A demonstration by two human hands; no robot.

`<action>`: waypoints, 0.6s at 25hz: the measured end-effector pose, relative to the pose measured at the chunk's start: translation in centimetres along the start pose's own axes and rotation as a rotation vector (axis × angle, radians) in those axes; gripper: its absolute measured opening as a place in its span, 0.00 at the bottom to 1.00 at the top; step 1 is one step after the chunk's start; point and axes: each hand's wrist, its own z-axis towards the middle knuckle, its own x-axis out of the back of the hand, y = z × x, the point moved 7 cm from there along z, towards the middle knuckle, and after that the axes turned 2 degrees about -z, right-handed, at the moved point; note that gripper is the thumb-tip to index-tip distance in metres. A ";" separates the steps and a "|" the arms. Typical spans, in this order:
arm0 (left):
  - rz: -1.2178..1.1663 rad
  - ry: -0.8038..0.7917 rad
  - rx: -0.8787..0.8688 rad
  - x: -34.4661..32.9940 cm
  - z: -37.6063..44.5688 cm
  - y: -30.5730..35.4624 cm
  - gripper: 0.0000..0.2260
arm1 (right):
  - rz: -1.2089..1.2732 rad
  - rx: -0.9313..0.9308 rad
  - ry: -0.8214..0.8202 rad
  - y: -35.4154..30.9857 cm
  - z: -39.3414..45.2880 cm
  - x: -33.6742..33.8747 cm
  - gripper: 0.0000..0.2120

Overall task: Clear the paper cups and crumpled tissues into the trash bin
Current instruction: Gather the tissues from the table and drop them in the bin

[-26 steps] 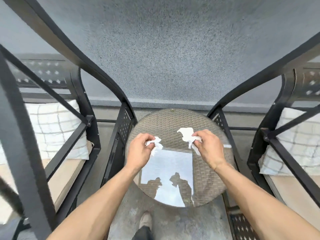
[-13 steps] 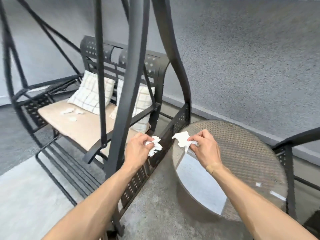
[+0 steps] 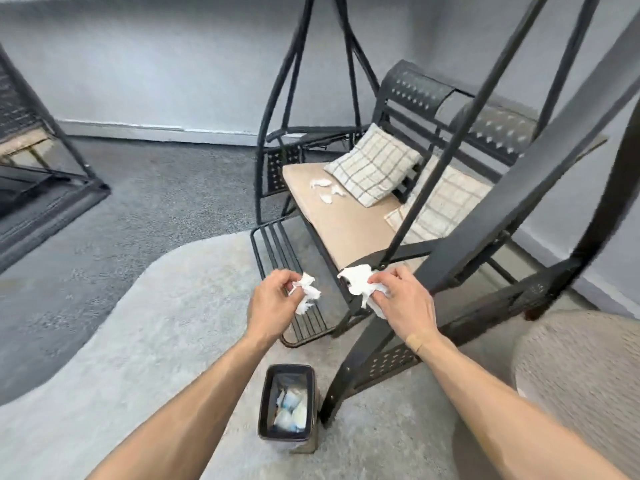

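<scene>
Grey floor w/ trash bin (image 3: 264,403) – left hand (image 3: 270,304), right hand (image 3: 401,303) each grip tissue.

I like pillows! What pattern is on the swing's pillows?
Cream with a grey check pattern, seen in the head view.

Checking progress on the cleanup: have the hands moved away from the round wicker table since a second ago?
Yes. The left hand and right hand left the round wicker table, now nearer the trash bin.

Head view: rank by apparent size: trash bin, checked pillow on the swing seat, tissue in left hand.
1. Checked pillow, though farther off.
2. Trash bin, nearer to the camera; true order with the pillow unsure.
3. Tissue in left hand.
</scene>
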 end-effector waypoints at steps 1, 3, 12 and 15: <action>0.009 0.008 0.015 1.6 0.0 -1.7 0.07 | 0.005 0.017 -0.012 -2.0 0.4 -1.3 0.07; 0.014 0.024 0.039 4.8 0.2 -5.2 0.05 | 0.020 0.048 -0.031 -5.9 0.9 -4.1 0.07; 0.040 0.011 0.191 9.2 -0.2 -14.6 0.05 | 0.063 0.049 -0.160 -13.0 0.6 -13.3 0.07; 0.048 -0.008 0.266 8.4 -0.6 -16.8 0.06 | 0.040 0.025 -0.198 -12.1 0.7 -15.0 0.06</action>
